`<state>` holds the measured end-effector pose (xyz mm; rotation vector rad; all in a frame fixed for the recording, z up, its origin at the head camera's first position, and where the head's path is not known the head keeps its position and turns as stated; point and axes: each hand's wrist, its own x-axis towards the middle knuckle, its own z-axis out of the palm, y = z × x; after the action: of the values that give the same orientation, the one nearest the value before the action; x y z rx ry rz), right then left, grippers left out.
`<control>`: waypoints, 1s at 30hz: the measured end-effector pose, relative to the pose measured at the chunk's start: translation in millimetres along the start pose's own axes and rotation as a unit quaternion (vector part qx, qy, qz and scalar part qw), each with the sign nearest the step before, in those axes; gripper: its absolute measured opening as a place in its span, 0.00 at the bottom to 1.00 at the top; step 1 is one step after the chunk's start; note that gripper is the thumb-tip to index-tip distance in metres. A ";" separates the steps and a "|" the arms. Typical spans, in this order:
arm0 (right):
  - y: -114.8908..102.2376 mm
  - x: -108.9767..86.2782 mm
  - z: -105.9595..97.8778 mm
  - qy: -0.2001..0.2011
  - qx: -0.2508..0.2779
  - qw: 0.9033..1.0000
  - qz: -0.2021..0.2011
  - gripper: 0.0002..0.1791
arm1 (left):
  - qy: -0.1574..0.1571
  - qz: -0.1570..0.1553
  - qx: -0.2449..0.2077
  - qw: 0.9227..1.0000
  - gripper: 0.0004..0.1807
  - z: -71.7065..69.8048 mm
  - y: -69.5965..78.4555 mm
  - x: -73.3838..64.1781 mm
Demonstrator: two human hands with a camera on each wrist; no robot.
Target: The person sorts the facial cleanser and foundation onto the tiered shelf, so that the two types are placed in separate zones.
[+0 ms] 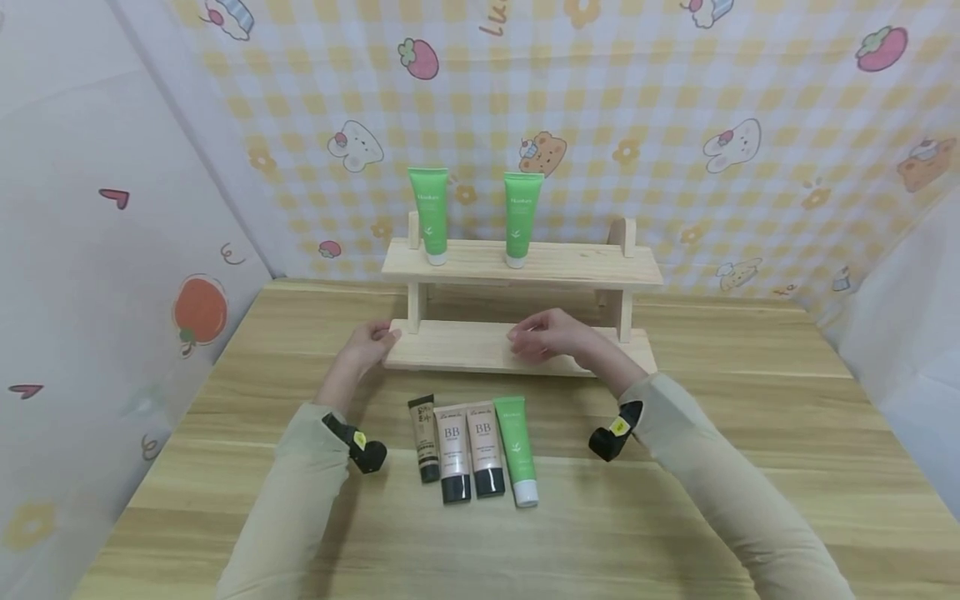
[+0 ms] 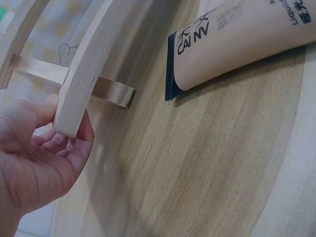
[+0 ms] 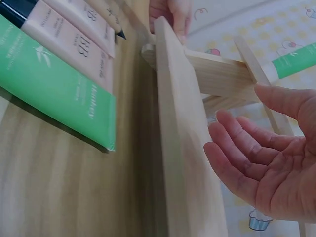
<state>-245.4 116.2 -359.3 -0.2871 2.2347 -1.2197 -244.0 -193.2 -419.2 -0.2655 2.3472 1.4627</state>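
A two-tier wooden shelf (image 1: pixel 480 346) stands at the back of the table. My left hand (image 1: pixel 369 346) grips the left end of its lower board, thumb on top and fingers beneath in the left wrist view. Over that board, right of its middle, hovers my right hand (image 1: pixel 551 335), its fingers loosely bent and nothing between them in the right wrist view. Two green tubes, a left one (image 1: pixel 431 212) and a right one (image 1: pixel 521 218), stand cap-down on the upper board.
In front of the shelf lie a small tan tube (image 1: pixel 424 437), two BB cream tubes (image 1: pixel 453 446) with black caps, and a green tube (image 1: pixel 516 446) with a white cap. A patterned cloth (image 1: pixel 675 108) hangs behind the shelf.
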 end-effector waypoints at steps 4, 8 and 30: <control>3.4 0.7 7.1 -0.022 0.004 1.000 0.002 0.22 | 0.000 0.001 -0.001 1.000 0.31 -0.9 -0.5 -0.8; 5.7 -0.6 13.5 -0.049 0.005 0.999 0.009 0.19 | -0.002 0.000 -0.005 1.000 0.31 -1.2 -1.4 -0.5; 25.7 -14.0 44.1 -0.044 -0.180 0.980 0.069 0.13 | -0.002 -0.011 -0.003 1.000 0.32 -2.1 1.2 -3.3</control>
<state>-206.6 105.8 -393.7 -0.3120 2.3455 -0.7139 -241.8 -194.6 -416.1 -0.2883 2.3298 1.4577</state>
